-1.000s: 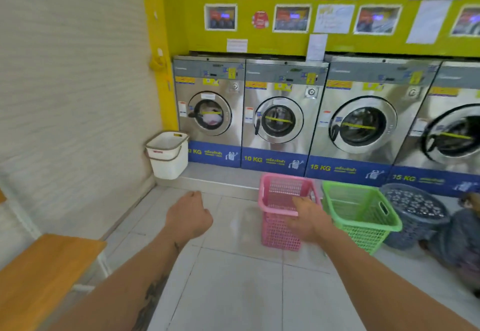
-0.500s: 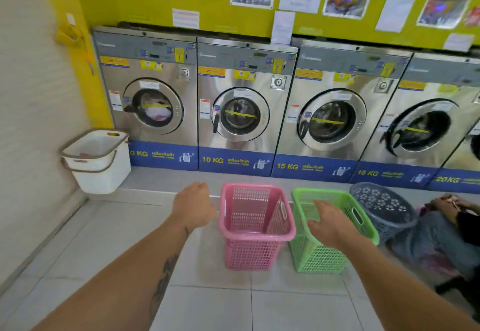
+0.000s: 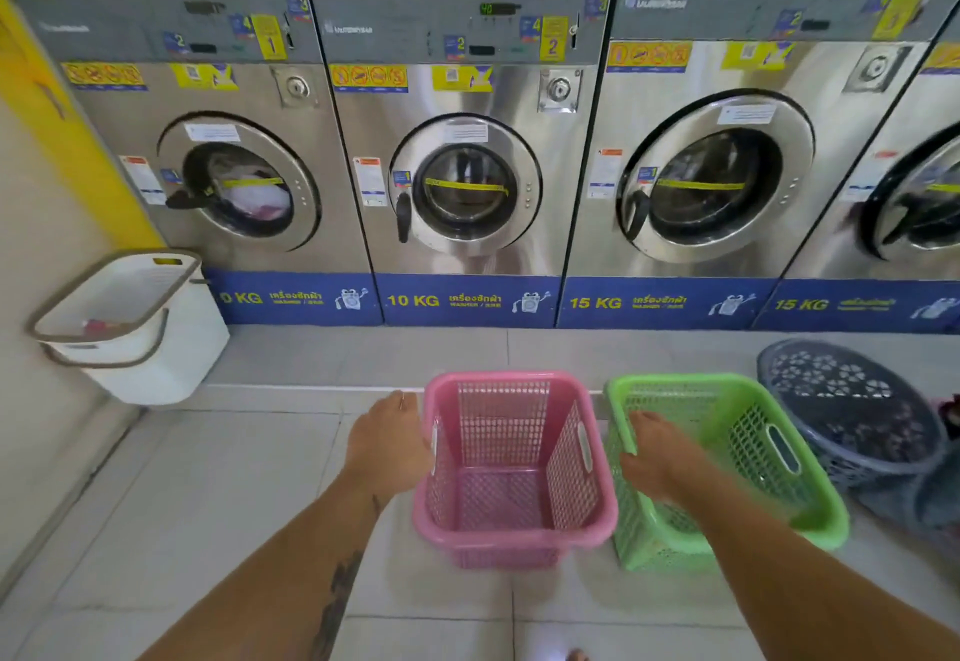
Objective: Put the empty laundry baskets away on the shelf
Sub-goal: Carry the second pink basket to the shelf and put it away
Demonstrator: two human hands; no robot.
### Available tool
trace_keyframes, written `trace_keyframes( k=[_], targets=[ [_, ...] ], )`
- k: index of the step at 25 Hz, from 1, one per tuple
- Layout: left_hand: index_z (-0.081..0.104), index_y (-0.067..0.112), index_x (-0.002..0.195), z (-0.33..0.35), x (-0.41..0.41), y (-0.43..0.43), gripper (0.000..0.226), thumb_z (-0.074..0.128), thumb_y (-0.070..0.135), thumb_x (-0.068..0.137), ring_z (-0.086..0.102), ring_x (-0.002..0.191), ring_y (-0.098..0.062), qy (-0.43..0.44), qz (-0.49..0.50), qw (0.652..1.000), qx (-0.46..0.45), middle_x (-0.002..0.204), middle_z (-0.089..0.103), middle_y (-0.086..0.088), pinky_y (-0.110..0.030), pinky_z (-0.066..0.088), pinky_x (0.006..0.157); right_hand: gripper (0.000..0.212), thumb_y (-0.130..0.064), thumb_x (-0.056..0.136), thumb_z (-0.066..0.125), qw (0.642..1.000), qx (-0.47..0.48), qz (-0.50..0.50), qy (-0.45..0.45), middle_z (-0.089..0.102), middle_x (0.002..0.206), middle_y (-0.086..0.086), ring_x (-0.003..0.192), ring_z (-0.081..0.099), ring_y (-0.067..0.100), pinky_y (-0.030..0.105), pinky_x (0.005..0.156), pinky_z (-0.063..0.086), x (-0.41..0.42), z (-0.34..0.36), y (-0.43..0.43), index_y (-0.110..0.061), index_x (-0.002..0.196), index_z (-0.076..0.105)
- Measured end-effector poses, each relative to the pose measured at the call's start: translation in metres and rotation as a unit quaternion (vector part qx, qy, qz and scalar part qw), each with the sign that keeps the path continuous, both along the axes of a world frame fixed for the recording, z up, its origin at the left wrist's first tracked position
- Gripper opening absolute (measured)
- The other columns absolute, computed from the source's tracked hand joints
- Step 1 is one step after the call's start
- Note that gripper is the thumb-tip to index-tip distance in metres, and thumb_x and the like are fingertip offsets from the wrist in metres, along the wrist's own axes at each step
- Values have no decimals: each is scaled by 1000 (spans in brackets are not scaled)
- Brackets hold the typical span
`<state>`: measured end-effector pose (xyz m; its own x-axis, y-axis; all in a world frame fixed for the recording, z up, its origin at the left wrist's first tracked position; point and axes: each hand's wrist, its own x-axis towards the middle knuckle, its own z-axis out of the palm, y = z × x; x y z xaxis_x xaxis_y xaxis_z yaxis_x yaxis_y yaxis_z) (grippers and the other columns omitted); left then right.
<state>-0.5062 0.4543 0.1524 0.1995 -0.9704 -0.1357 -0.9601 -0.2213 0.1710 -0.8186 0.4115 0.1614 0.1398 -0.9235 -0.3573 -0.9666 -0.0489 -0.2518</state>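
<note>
An empty pink basket stands on the tiled floor in front of me. An empty green basket stands right beside it, tilted a little. My left hand is pressed against the pink basket's left wall, fingers curled at its handle slot. My right hand grips the left rim of the green basket, fingers hooked over into it. Both baskets rest on the floor. No shelf is in view.
A row of steel washing machines stands on a raised step just behind the baskets. A white bin sits at the left wall. A round grey-blue basket lies tilted at the right. Tiled floor stretches to my left.
I have come closer to the baskets. My left hand has reached the pink basket's side and my right hand has closed over the green basket's rim.
</note>
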Motion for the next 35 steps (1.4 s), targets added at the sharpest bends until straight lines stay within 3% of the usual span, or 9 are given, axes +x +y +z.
trace_keyframes(
  k=[7,11,13,18,21,24,27,32,35],
  targets=[
    [32,13,146,-94,-23,-90,67,56,32,86,37,137,-23,21,24,997,71,148,40,-6,-36,36,111,53,-24,88,54,994,89,53,29,48,139,16,127,48,33,38,105,41,-8,-71,-126,-4,136,43],
    [37,17,135,-188,-18,-129,72,71,42,77,55,113,-22,55,21,996,74,133,51,-8,-38,55,92,69,-29,73,49,992,127,28,7,47,137,12,126,47,35,47,103,46,-6,-174,-173,-11,138,36],
    [35,15,136,-236,-9,-154,73,73,35,77,54,115,-24,63,26,994,80,135,48,-10,-39,54,92,83,-31,65,40,991,131,18,3,41,142,16,132,40,36,51,108,41,-5,-240,-193,-13,145,26],
    [-3,13,154,-348,23,-195,103,67,18,79,3,150,-35,36,51,990,130,163,0,-14,-54,17,119,96,-18,79,57,995,95,-11,24,4,161,21,147,14,41,54,118,23,1,-342,-222,-12,154,-3],
    [-3,9,154,-384,31,-201,107,71,22,78,-4,149,-40,-7,22,992,122,162,-8,-19,-58,23,115,98,-11,82,59,997,50,-26,45,-4,161,21,146,16,44,57,108,35,8,-369,-227,-14,150,-11],
    [-1,8,155,-382,36,-213,100,68,27,84,1,150,-38,12,31,994,100,163,-5,-16,-55,42,106,102,-6,78,65,998,29,-4,53,1,161,22,143,24,45,55,104,41,11,-370,-241,-18,147,-10],
    [-2,15,156,-344,44,-218,96,63,28,87,6,151,-31,61,65,993,75,164,0,-8,-51,44,105,101,-6,76,65,998,14,12,65,5,162,17,142,30,41,52,102,44,15,-335,-266,-7,153,0],
    [21,22,154,-226,68,-184,78,61,25,87,44,134,-28,113,135,984,7,156,34,-3,-48,48,100,97,-6,74,65,996,-7,78,46,14,162,11,131,45,40,47,94,48,43,-213,-282,-13,154,12],
    [31,25,148,-148,72,-136,67,55,41,88,56,122,-27,123,169,978,-24,146,48,-1,-51,52,94,91,-7,72,60,991,-16,126,32,16,162,11,125,51,42,47,90,49,63,-136,-265,-12,152,17]
  ],
)
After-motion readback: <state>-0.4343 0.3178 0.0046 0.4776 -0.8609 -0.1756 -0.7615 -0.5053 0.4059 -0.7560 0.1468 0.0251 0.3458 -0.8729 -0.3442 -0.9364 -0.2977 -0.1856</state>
